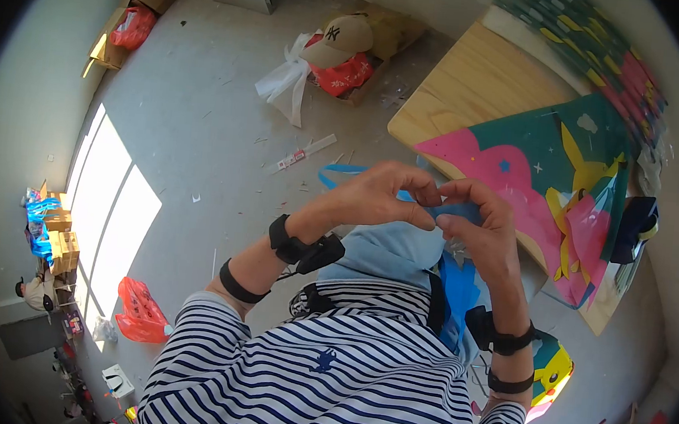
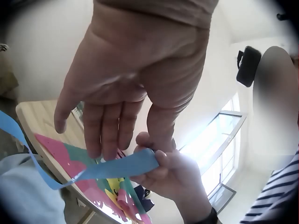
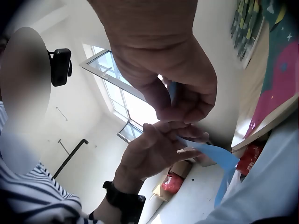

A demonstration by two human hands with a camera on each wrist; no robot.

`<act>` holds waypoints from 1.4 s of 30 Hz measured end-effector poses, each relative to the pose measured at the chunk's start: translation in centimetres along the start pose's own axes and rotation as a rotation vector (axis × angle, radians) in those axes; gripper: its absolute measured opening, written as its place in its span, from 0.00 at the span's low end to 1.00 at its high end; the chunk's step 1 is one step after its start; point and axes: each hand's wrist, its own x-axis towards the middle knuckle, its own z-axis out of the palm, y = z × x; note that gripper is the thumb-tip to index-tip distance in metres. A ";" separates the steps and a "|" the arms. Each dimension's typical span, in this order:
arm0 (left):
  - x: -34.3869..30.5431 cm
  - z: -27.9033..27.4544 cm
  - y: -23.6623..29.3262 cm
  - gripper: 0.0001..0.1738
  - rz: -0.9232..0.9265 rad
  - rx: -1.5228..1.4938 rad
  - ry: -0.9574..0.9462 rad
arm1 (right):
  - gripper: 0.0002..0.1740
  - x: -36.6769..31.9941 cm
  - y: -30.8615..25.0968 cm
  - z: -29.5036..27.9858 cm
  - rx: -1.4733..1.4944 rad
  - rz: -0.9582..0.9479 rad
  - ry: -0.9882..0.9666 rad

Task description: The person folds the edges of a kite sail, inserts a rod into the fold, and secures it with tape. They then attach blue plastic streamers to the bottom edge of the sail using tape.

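In front of the striped shirt, both hands meet at the fingertips. My right hand pinches the end of a flat blue ribbon between thumb and fingers. From there the ribbon runs past the fingers of my left hand and hangs in a loose, twisted length over the light blue trousers. The left fingers are extended and slightly bent in the left wrist view, with the thumb tip right at the right fingertips. In the right wrist view the ribbon overlaps the left fingers. More blue strip lies by the lap.
A wooden table at the right bears a pink and green sheet with yellow figures. Farther off, a cap tops a box with red and white bags. A red bag and scraps lie on the floor.
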 end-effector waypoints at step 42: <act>5.5 1.9 -12.8 0.06 -0.424 -0.539 0.393 | 0.21 8.1 10.1 -2.7 -1.029 -0.373 0.173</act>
